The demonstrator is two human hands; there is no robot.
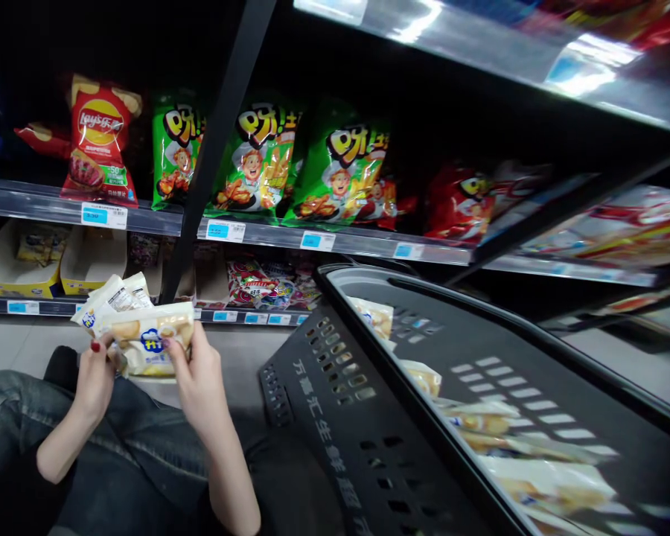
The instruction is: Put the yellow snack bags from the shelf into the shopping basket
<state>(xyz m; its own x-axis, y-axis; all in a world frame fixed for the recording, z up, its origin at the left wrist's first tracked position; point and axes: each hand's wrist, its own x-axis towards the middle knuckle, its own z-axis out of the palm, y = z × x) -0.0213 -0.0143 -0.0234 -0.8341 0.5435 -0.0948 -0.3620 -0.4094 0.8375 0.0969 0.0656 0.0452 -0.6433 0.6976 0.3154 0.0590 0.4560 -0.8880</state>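
In the head view, both my hands hold a small bunch of cream-coloured snack packets [152, 344] above my crossed legs. My left hand [96, 380] is closed on their left side, thumb in front. My right hand [198, 372] pinches the front packet by its right end. Behind it, more packets [115, 299] fan out to the upper left. Just right of my hands stands a dark grey shopping basket [324, 417]. Similar cream packets [547, 480] lie inside it.
A shelf [268, 223] ahead carries a red chip bag [100, 141] and several green snack bags [340, 175]. Below are open cardboard boxes [19, 272] and small colourful packets [268, 283]. A black upright post [212, 149] crosses the shelves. Another shelf edge [480, 56] overhangs at upper right.
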